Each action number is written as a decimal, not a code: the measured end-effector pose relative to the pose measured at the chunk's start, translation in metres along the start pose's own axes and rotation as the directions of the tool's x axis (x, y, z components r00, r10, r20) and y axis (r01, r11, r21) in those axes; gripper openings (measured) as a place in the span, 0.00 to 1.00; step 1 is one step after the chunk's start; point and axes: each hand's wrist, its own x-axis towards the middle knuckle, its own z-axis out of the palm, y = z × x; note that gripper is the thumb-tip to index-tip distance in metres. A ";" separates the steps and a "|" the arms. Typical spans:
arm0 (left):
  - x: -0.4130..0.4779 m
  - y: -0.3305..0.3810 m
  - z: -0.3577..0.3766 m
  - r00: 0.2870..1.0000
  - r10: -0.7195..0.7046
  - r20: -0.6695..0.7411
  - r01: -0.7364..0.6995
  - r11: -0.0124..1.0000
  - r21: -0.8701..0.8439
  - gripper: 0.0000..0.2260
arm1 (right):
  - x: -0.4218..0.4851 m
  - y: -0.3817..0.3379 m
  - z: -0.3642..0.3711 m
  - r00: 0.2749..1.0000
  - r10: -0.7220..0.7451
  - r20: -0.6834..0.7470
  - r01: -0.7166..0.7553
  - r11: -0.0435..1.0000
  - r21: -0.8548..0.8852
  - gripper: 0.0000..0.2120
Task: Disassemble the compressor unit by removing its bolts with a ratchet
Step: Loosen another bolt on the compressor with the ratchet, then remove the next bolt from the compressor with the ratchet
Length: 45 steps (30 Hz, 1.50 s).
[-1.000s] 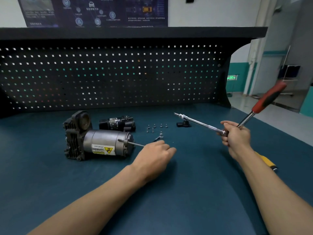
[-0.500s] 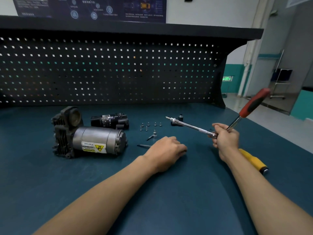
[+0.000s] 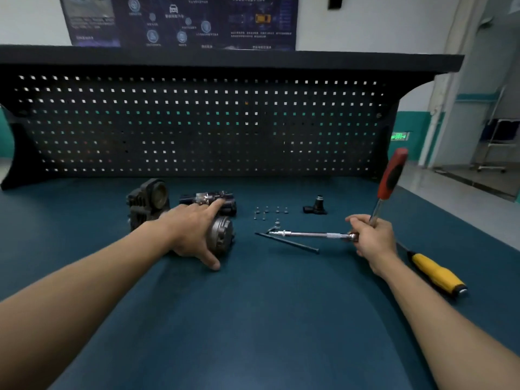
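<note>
Here my left hand [image 3: 194,229] lies over the compressor unit [image 3: 223,235] on the left part of the counter [image 3: 267,319]. Its fingers are stretched out, and it hides most of the motor body; only the end cap and the black head show. My right hand [image 3: 371,237] is closed around the ratchet [image 3: 392,175] and covers its head. 1 long bolt [image 3: 287,242] lies near its bar. The small bolts [image 3: 267,212] behind are blurred.

both forearms stretched forward, left hand [image 3: 194,229] palm down with fingers [image 3: 213,206] spread, right hand [image 3: 371,237] curled tight
</note>
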 end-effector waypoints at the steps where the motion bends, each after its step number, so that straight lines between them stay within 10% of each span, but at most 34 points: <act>1: 0.000 -0.001 0.004 1.000 0.001 -0.028 0.000 1.000 0.010 0.65 | -0.001 0.000 -0.002 1.000 -0.001 0.008 0.001 1.000 -0.002 0.07; 11: 0.007 -0.006 -0.010 0.977 0.200 -0.075 -0.191 0.975 0.111 0.49 | -0.001 0.001 -0.002 0.998 0.010 0.066 -0.012 1.000 0.024 0.08; 19: 0.003 0.001 -0.035 0.900 0.228 0.371 -0.082 0.925 -0.370 0.29 | -0.008 -0.007 -0.002 0.996 0.035 0.082 -0.042 0.995 0.086 0.10; 24: -0.008 -0.003 -0.051 0.901 0.200 0.384 -0.023 0.908 -0.418 0.21 | -0.023 -0.016 0.001 0.986 0.026 0.162 -0.043 0.994 0.103 0.11; 33: -0.080 0.025 0.013 0.984 -0.002 -0.180 0.029 0.989 0.144 0.49 | -0.042 -0.015 0.025 0.948 -0.016 0.317 0.023 1.000 -0.017 0.12; 45: -0.031 -0.014 -0.033 0.976 0.142 0.167 -0.097 0.963 -0.249 0.33 | -0.034 -0.019 0.017 0.967 0.009 0.253 -0.036 0.994 0.104 0.12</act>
